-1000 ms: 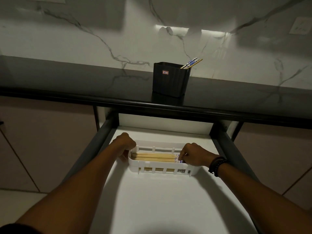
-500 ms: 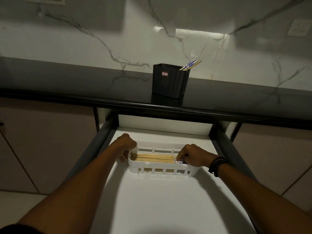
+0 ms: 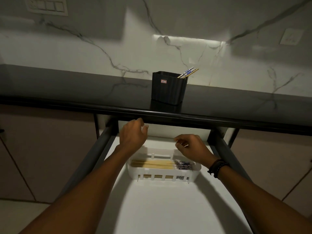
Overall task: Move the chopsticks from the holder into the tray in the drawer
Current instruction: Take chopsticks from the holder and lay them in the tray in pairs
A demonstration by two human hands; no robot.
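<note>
Both hands hang above the open drawer (image 3: 168,210), and neither holds anything. The left hand (image 3: 133,135) is raised near the dark front edge of the surface (image 3: 67,88), its fingers loosely spread and slightly bent. The right hand (image 3: 192,148) is lower and to the right, over the back right end of the tray (image 3: 162,177), its fingers loosely curled with nothing between them. A dark beaded bracelet (image 3: 217,168) sits on that wrist. The white slotted tray lies on the drawer floor toward the back, its long side running left to right. In it the chopsticks (image 3: 152,164) lie flat in a bundle along its length, pale wood ends to the left and blue-and-white patterned ends to the right. They lie below both hands and nearer the camera, clear of any finger. The left forearm crosses just beside the tray's left end, and the right wrist passes over its right end. On the surface behind, well apart from both hands, the black ribbed holder (image 3: 168,88) stands upright with a small red label on its front. A few other chopsticks (image 3: 188,74) stand in it, leaning out over its right rim, patterned ends up. Behind it rises a veined white marble wall (image 3: 168,22) with a switch plate (image 3: 46,6) at upper left and a socket (image 3: 290,38) at upper right.
</note>
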